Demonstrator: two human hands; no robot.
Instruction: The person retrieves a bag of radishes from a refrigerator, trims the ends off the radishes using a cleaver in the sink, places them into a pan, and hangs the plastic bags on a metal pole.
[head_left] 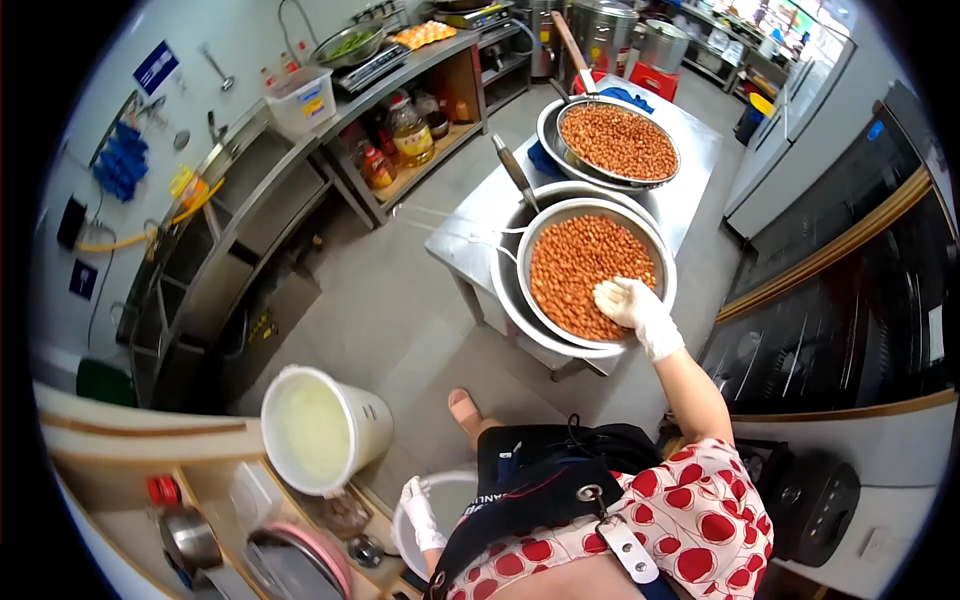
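My right hand (631, 308), in a white glove, rests on reddish-brown peanuts (585, 265) at the right side of a round metal pan (655, 240). Its fingers are extended and apart, gripping nothing visible. The pan sits inside a larger steel basin (508, 285) on the table, and a wooden-handled tool (515, 175) leans at its back left. My left hand (420, 512), also gloved, hangs low beside a white bucket (458, 490). Its fingers look loosely stretched, with nothing visible in them; whether it touches the bucket's rim is unclear.
Behind the basin, a long-handled strainer (575, 50) holds more peanuts over another bowl on the steel table (690, 120). A large white bucket (375, 425) of pale liquid stands on the floor at left. Dark glass-fronted cabinets (830, 290) line the right; a sink counter (240, 220) runs along the left.
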